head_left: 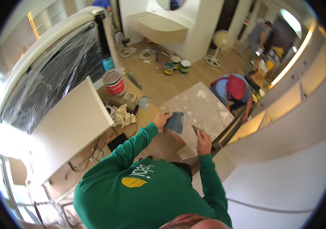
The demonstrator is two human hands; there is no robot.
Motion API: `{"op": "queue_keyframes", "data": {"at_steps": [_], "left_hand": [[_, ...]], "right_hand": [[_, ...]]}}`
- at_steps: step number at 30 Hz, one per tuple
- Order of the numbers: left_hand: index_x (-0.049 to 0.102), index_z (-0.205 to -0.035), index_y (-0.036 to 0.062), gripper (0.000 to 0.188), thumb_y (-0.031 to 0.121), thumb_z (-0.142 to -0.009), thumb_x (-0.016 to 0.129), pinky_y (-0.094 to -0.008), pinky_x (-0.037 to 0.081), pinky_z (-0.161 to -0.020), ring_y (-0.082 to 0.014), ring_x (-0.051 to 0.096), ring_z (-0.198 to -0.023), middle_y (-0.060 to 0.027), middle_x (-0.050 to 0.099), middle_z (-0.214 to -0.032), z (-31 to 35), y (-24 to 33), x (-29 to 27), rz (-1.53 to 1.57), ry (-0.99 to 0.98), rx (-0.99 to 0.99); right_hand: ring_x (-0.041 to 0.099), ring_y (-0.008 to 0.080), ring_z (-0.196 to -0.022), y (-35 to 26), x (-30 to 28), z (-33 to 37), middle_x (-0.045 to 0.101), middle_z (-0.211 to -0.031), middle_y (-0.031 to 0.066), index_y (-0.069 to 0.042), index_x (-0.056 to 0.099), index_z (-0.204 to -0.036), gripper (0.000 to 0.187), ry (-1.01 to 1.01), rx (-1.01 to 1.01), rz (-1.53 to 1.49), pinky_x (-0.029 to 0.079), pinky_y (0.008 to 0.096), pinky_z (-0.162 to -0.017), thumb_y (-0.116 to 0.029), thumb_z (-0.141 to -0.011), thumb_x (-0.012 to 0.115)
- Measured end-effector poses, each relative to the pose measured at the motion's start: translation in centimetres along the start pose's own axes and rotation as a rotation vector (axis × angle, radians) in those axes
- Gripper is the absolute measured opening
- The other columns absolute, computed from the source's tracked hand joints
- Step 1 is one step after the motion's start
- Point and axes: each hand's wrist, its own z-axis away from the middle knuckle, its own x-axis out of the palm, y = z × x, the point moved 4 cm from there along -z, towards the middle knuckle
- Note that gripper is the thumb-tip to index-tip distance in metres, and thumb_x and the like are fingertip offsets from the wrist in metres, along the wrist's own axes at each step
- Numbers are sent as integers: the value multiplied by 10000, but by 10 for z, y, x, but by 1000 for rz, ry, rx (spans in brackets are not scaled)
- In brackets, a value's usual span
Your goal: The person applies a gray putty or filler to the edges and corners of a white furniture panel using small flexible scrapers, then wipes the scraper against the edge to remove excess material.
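My left hand point(160, 122) grips the edge of a flat, dark blue-grey square plate point(175, 123), its fingers closed on the near-left side. In my right hand point(204, 144) is a putty knife point(195, 128), with its thin dark blade pointing up and left toward the plate. A small gap separates the two tools. Both hands are above the near part of a pale board point(199, 103) splattered with white patches. Whether either tool carries any putty is too small to tell.
A person in a red cap point(236, 87) crouches beside the board's right side. Left of my arm are a red-and-white bucket point(114, 84), crumpled paper point(124, 115) and a white panel point(69, 129). Farther off stand paint cans point(185, 65), a fan point(220, 42) and another person point(255, 36). Lit cabinets point(285, 103) line the right.
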Motion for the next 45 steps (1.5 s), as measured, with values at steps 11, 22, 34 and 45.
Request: {"op": "queue_keyframes", "data": {"at_steps": [11, 22, 34, 45], "left_hand": [[694, -1172, -33, 377, 297, -991, 715, -336, 555, -784, -167, 686, -867, -95, 734, -1011, 96, -88, -43, -412, 430, -75], [677, -1205, -28, 367, 238, -966, 757, -301, 584, -784, -149, 700, -875, -75, 733, -1051, 220, -108, -130, 166, 491, -60], [688, -1122, 48, 369, 356, -921, 718, -529, 549, -801, -454, 685, -952, -247, 724, -985, 411, -117, -307, -1008, 770, -182], [729, -1020, -25, 279, 249, -981, 694, -318, 540, -693, -197, 705, -747, -116, 740, -810, 477, -77, -300, -267, 899, -230]], "right_hand": [[615, 362, -1033, -25, 39, 59, 662, -1093, 141, -31, 681, -1326, 456, -177, 42, -396, 514, 429, -896, 12, -879, 606], [678, 269, -866, 29, 156, 111, 676, -998, 127, -23, 691, -1106, 186, -730, 641, -527, 557, 394, -763, -152, -972, 678], [725, 198, -908, 22, 156, 26, 747, -1072, 25, -126, 682, -1153, 259, -296, 1409, -1393, 559, 343, -689, -117, -907, 766], [688, 156, -969, -96, 258, -303, 731, -1085, 67, 24, 672, -1221, 372, -606, 708, -1346, 549, 303, -855, -12, -861, 758]]}}
